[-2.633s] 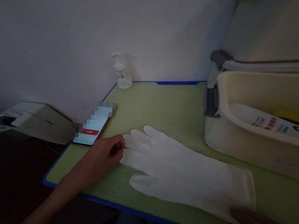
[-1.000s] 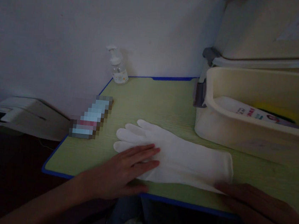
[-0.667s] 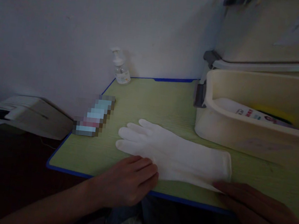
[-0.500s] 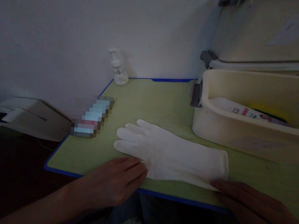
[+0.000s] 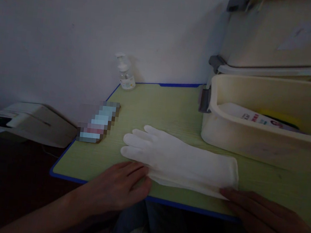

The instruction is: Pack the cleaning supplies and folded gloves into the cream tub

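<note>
Right now we have the white glove lying flat on the green table, on our side of the box and mostly off to its left. Its long axis runs nearly crosswise to us, slanting a little: the cuff is at the end nearer the box, while the four visible fingers point left, away from the box, and sit slightly farther from us than the cuff does.

Neither of our hands is clearly nearer, since both meet the glove along its edge on our side, the one turned away from the box. Our left hand is at the finger half, with the glove lying just beyond it and to its right. Its grip is narrow, fingers curled in close to the thumb; we can't see the glove's thumb there, nor tell whether cloth is pinched. Our right hand has its fingertips on the cuff's near corner, in front of the box, so the glove stretches leftward from them. Those fingers are fairly straight, but we can't tell how wide that grip is, as its thumb is hidden.
</note>
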A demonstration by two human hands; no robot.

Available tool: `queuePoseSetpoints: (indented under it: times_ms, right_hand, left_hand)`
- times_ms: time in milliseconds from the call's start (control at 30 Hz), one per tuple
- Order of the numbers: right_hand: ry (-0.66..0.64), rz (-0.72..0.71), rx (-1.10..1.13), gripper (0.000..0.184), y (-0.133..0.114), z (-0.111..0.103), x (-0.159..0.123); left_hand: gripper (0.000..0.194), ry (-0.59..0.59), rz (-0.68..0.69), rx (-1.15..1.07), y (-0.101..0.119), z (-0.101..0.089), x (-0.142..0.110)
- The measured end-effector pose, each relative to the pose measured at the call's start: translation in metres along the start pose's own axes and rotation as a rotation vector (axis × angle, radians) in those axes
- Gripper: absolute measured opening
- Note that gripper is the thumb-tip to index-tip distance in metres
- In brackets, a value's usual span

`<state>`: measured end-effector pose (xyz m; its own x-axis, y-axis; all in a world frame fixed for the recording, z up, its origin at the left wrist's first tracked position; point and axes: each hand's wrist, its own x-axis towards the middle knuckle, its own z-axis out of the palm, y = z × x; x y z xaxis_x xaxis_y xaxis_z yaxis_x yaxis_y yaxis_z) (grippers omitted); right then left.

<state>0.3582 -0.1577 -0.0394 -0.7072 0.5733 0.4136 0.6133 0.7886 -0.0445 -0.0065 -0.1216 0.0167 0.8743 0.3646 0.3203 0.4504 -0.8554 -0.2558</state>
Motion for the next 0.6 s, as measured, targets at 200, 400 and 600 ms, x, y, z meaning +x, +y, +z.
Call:
queuePoseSetpoints:
  times_ms: [200, 400, 600]
  right_hand:
    - [-0.013, -0.014, 0.013, 0.052, 0.002, 0.0, 0.001]
    - [0.04, -0.008, -0.033, 0.054, 0.001, 0.001, 0.002]
    - [0.038, 0.002, 0.033, 0.051, 0.001, 0.001, 0.004]
  left_hand:
    - [0.025, 0.028, -0.104, -0.132, -0.004, 0.006, -0.001]
    - [0.013, 0.027, -0.35, -0.383, -0.008, 0.02, -0.008]
    - [0.008, -0.081, -0.583, -0.542, -0.016, 0.019, -0.011]
